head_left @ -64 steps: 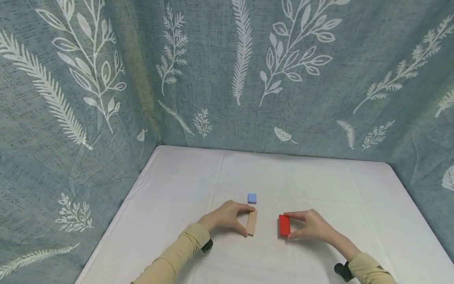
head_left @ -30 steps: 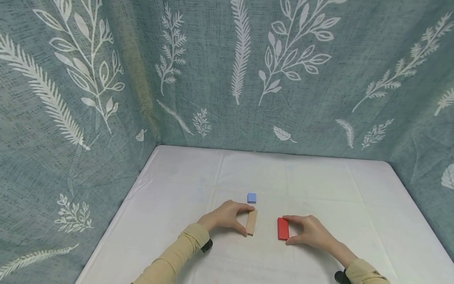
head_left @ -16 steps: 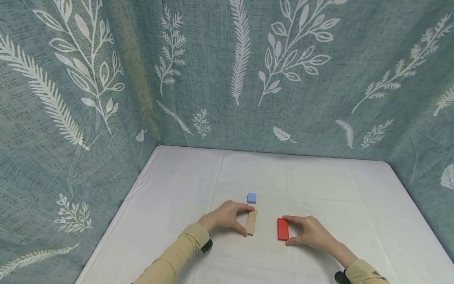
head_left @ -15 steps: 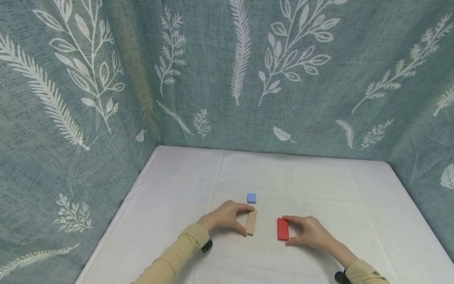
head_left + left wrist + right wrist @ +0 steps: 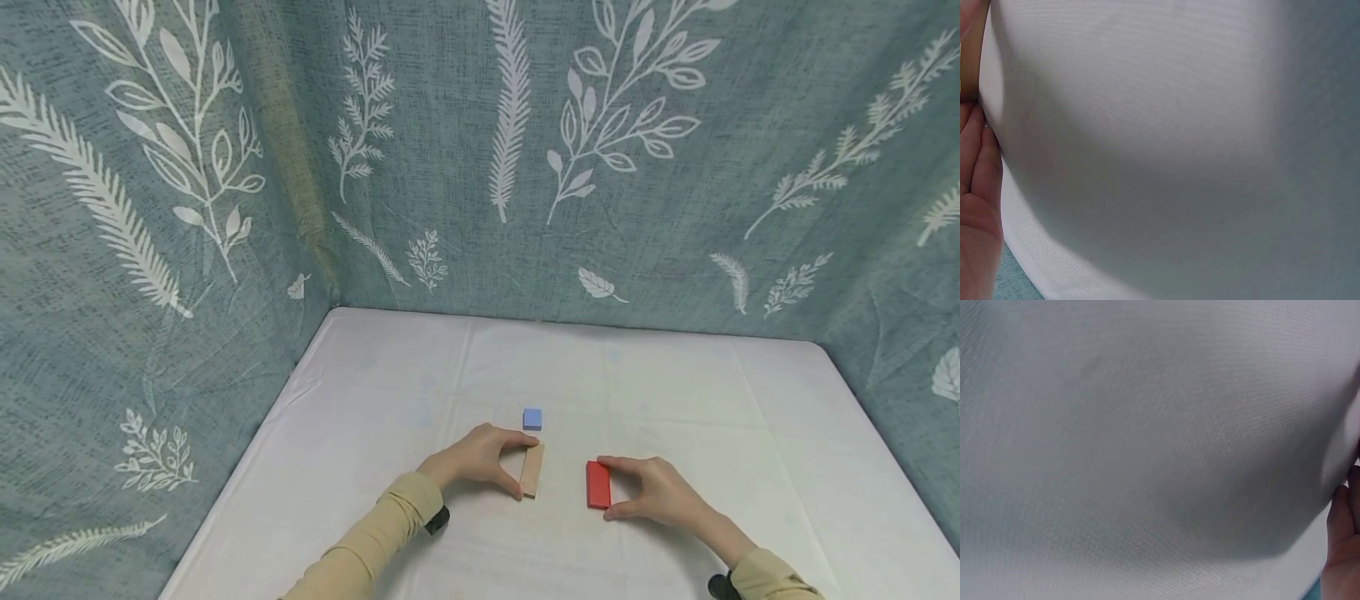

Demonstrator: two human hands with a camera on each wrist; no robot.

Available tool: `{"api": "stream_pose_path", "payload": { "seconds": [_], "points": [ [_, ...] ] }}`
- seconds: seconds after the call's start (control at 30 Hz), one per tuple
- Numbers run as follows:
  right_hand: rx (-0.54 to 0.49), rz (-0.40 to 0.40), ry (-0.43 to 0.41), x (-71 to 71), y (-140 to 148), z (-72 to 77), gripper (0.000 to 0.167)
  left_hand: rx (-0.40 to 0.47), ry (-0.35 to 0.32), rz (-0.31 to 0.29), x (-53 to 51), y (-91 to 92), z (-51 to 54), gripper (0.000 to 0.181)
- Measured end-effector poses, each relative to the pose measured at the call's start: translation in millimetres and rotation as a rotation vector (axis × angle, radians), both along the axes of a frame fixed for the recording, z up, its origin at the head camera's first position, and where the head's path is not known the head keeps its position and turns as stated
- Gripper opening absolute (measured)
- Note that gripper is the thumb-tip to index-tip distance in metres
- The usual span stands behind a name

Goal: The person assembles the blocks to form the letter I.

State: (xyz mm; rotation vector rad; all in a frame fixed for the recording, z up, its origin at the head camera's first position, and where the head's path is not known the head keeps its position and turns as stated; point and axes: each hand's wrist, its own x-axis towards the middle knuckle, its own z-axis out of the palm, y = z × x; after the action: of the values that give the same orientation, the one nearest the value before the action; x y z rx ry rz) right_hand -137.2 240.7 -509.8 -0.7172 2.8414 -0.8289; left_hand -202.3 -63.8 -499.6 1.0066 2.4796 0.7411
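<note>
In the head view, a flat plain wooden block (image 5: 532,472) lies on the white-covered table, pinched at its two ends between the thumb and fingers of my left hand (image 5: 476,456). To its right is a red rectangular block (image 5: 598,486), and my right hand (image 5: 658,492) grips that one the same way by its ends. A gap separates the two blocks. The left wrist view catches only part of the left hand (image 5: 977,200) and a sliver of the wooden block (image 5: 969,65). Only the edge of the right hand (image 5: 1342,547) shows in the right wrist view.
A small blue block (image 5: 532,419) sits just beyond the wooden block, close to the left fingertips. The white tablecloth (image 5: 675,375) runs back to a green leaf-patterned curtain (image 5: 450,167), which also hangs along both sides.
Over the first second, my right hand brought the red block slightly toward me and down; since then it has stayed put. My left hand and the wooden block have kept still.
</note>
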Motion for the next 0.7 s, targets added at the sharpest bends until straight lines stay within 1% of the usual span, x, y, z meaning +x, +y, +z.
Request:
{"api": "stream_pose_path", "payload": {
  "seconds": [0.13, 0.27, 0.47, 0.7],
  "points": [
    [-0.006, 0.004, -0.004, 0.8, -0.9, 0.7, 0.075, 0.004, -0.005, -0.001, 0.2, -0.8, 0.1, 0.077],
    [-0.013, 0.004, 0.012, 2.5, -0.8, 1.0, 0.075, 0.008, -0.012, -0.002, 0.4, -0.9, -0.4, 0.077],
    [-0.015, -0.021, 0.028, 5.9, 2.0, 4.9, 0.067, 0.006, -0.006, -0.005, -0.4, -0.4, -2.5, 0.078],
    [-0.019, -0.060, -0.014, 13.6, 3.0, 8.0, 0.057, 0.011, 0.009, -0.011, -0.9, -1.1, -3.6, 0.078]
  ]
}}
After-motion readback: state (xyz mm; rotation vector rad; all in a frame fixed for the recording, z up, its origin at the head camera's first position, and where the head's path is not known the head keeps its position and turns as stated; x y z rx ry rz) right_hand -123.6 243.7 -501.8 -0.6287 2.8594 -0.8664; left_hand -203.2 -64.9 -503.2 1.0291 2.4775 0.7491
